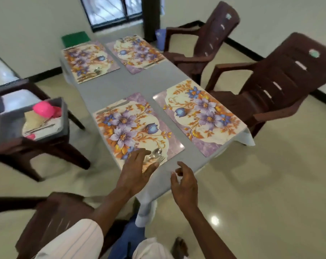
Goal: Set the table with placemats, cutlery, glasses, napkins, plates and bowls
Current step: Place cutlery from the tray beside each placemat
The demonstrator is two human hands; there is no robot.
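Several floral placemats lie on the grey table (136, 85). On the nearest placemat (134, 126) a metal spoon (154, 154) and a fork (161, 159) lie at its near edge. My left hand (138, 171) hovers flat over that edge, fingers spread, partly covering the cutlery handles; whether it touches them is unclear. My right hand (184, 184) floats over the table's near corner, fingers loosely curled and holding nothing. The far left placemat (89, 61) also carries a spoon (97, 70). The two right placemats (199, 116) (137, 53) show no spoon.
A grey tray (12, 124) on a brown chair at left holds a pink bowl (43, 108), cutlery and plates. Two brown plastic chairs (274, 85) (201, 40) stand along the table's right side. Another chair (52, 219) sits near my left arm.
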